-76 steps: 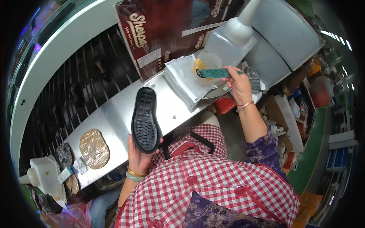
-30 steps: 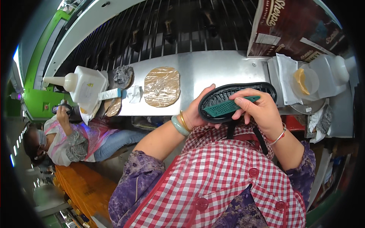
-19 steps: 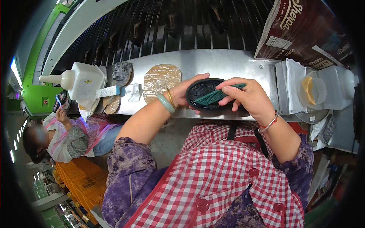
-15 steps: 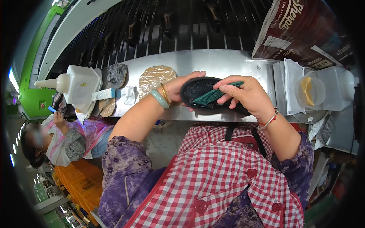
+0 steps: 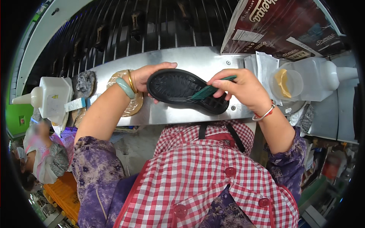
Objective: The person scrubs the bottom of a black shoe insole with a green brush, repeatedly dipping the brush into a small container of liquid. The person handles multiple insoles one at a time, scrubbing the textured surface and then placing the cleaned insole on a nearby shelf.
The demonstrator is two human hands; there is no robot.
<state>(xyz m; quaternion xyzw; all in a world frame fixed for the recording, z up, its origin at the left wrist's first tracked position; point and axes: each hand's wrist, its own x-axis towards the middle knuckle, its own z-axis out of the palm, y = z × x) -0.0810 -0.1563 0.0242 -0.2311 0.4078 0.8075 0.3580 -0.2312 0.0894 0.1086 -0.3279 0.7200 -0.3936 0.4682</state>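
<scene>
So the work surface is a long metal bench (image 5: 163, 116), and it's shining pretty brightly under the lights. Behind it a dark slatted rack (image 5: 148, 34) is running along inside a pale curved frame, and a maroon printed packaging panel (image 5: 273, 28) is standing at the right rear. Over on the left a co-worker's grey sleeve (image 5: 57, 159) is showing, with an orange crate (image 5: 64, 195) sitting just below it.

Counting stuff: two white squeeze bottles with cone nozzles are lying around, one at the left end (image 5: 55, 97), one at the right (image 5: 315, 81). One clear cup (image 5: 296, 81) is holding some yellow goop (image 5: 281, 83), and one film-wrapped brown pad (image 5: 134, 108) is peeking out from under the left forearm.

There's one black shoe sole (image 5: 173, 85), and it's sitting between the two hands, over the bench; I can't tell if it's touching the metal. The left hand (image 5: 146, 76) is gripping its wide end. The right hand (image 5: 243, 87) is pinching one green strip (image 5: 203, 93), whose lower end is slanting onto the sole's middle, while the narrow end is pointing rightward beneath those fingers.
</scene>
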